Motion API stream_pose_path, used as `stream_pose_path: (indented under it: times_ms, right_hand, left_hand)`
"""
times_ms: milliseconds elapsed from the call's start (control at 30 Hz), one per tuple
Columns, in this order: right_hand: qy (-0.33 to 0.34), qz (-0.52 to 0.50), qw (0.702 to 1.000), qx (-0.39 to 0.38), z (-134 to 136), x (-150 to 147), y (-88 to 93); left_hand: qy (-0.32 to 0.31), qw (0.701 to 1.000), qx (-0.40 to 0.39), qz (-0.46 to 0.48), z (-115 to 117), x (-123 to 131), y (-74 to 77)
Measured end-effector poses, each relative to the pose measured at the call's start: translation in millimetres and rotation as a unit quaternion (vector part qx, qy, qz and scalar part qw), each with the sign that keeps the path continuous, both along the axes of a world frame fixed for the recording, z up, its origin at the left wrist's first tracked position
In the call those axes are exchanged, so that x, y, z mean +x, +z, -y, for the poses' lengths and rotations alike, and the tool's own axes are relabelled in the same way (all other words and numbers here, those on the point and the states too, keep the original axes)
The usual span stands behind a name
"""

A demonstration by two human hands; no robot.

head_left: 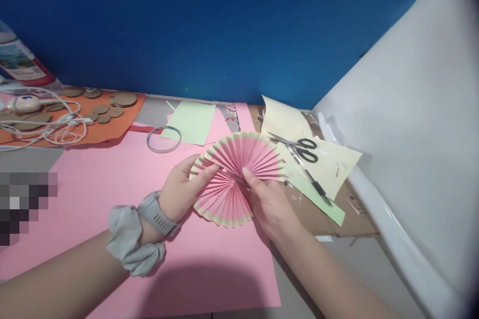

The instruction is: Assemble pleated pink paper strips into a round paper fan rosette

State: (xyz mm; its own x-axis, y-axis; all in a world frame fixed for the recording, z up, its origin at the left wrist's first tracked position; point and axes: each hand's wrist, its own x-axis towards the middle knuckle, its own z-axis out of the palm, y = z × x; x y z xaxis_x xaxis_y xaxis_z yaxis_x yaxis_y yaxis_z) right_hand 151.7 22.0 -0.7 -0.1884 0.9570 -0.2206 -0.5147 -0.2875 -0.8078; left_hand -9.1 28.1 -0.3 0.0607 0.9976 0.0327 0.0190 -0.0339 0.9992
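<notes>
A pleated paper fan [239, 159], pink with a pale yellow-green rim, is spread nearly into a full round between my hands. My left hand [185, 182] grips its left side, thumb on top of the folds and the other fingers hidden beneath. Near the fan's centre, my right hand [267, 199] pinches it, the thumb pressing on the inner folds. A gap between the pleats shows on the right side, by my right hand. Under the fan lies a large pink paper sheet [209, 264].
Scissors [299, 147] and a pen [310, 177] lie on cream paper [337, 159] at the right. A tape roll [163, 139] rests behind my left hand. Cardboard discs [123, 98] and white earphones [67, 124] lie on orange paper at far left, near a bottle [26, 60]. A blue wall stands behind.
</notes>
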Motion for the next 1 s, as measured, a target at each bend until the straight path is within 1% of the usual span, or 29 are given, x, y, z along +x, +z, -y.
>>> stream_pose_path:
  times_ms: [167,333,433,500,600,700,867,1000]
  right_hand:
    - [0.023,0.039,0.999,0.006,3.7,-2.4,2.8]
    - [0.051,0.056,0.997,-0.008,4.7,-1.0,5.5]
    - [0.041,0.072,0.997,0.014,5.3,-1.4,5.0]
    - [0.029,0.104,0.994,0.026,5.7,-1.0,3.9]
    - [0.024,0.165,0.986,0.028,6.6,1.1,2.1]
    - [0.031,0.184,0.982,0.024,7.2,3.7,1.2]
    - [-0.027,0.161,0.986,0.013,3.6,8.1,4.0]
    - [-0.077,0.132,0.988,0.017,-3.5,14.3,6.1]
  left_hand:
    - [-0.005,1.0,-0.012,0.005,0.4,0.6,0.4]
    - [0.009,1.0,-0.019,0.013,1.2,1.3,2.1]
    - [0.012,0.999,-0.018,0.032,1.2,2.6,2.8]
    - [0.012,0.998,-0.028,0.052,1.0,3.8,2.6]
    - [0.009,0.996,-0.043,0.076,0.9,5.2,1.0]
    - [0.006,0.997,-0.039,0.072,0.6,5.0,-0.9]
    - [0.012,1.0,-0.027,0.004,-1.4,0.7,-2.6]
    - [0.031,0.999,-0.019,-0.003,-4.3,-2.8,-5.2]
